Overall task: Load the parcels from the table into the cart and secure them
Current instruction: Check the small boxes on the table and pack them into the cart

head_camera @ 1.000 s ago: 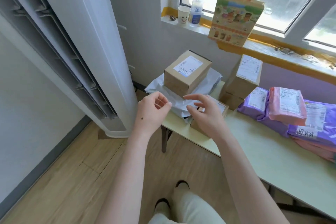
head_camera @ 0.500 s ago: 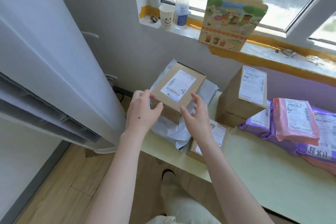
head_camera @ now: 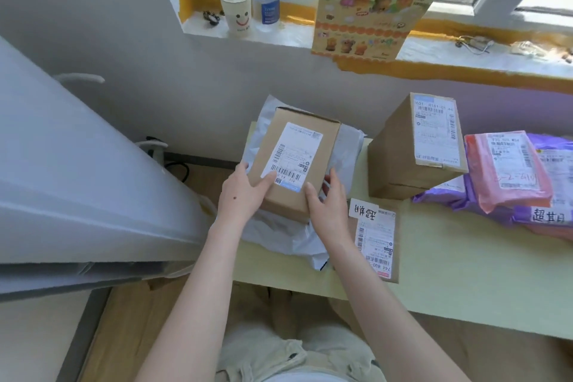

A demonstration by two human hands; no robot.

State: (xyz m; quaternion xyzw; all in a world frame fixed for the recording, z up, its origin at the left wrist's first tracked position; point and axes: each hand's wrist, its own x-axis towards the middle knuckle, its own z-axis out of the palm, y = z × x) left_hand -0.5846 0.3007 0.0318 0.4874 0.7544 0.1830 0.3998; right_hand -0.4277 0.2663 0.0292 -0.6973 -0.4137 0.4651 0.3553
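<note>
The left hand [head_camera: 245, 195] and the right hand [head_camera: 327, 211] are clamped on the near end of the small brown cardboard box with a white label [head_camera: 297, 146]. One hand is on each side, with thumbs on top. The box's long side points away, toward the wall [head_camera: 186, 77]. The box sits on a heap of white plastic mail bags [head_camera: 279, 234] at the left end of the pale green table [head_camera: 465, 263]. No cart shows, so I think the box must be lifted and carried away.
</note>
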